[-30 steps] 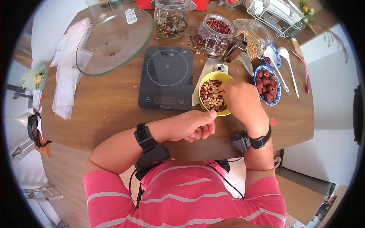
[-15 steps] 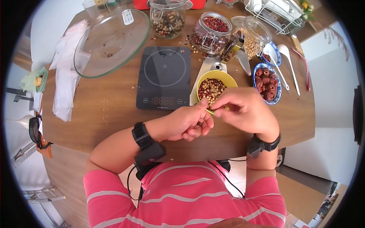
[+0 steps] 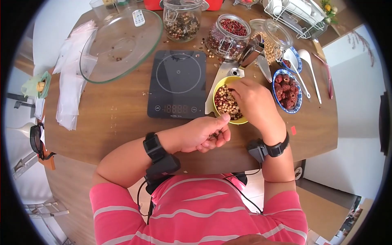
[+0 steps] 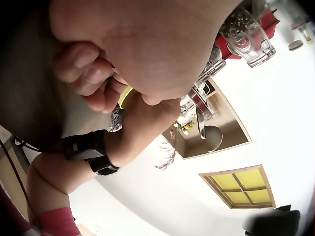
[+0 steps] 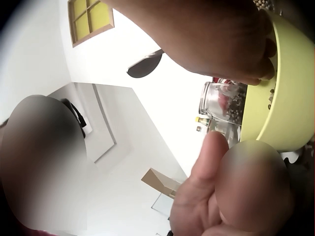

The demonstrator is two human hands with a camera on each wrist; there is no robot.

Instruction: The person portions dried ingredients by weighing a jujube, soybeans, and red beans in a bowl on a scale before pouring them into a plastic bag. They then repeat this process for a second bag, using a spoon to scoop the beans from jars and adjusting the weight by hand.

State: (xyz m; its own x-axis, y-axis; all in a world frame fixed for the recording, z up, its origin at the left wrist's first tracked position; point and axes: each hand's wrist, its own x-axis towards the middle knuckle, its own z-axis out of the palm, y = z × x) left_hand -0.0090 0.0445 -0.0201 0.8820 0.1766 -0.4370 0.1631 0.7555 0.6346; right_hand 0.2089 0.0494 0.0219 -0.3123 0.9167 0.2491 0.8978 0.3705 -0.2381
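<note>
A yellow bowl (image 3: 241, 121) of mixed beans (image 3: 226, 100), pale tan and dark red, stands in front of me. My right hand (image 3: 260, 105) reaches over its right rim, bent fingers down inside; the right wrist view shows those fingers (image 5: 256, 73) past the bowl's edge (image 5: 295, 98). Their tips are hidden in the head view, and I cannot tell what they pinch. Just in front of the bowl, my left hand (image 3: 202, 134) is turned palm up, fingers curled around small dark bits (image 3: 214, 135), with the thumb close to the rim.
Left of the bowl is a black kitchen scale (image 3: 177, 83). A blue-patterned dish of dried red fruit (image 3: 287, 92) sits to the right, near white spoons (image 3: 312, 75). Glass jars (image 3: 228, 36), a large glass lid (image 3: 122, 47) and plastic bags (image 3: 71, 81) lie farther out.
My right hand came out of the bowl to the left fingertips, then went back into the bowl. The bowl tilted and settled again. Dark bits now show in my left palm.
</note>
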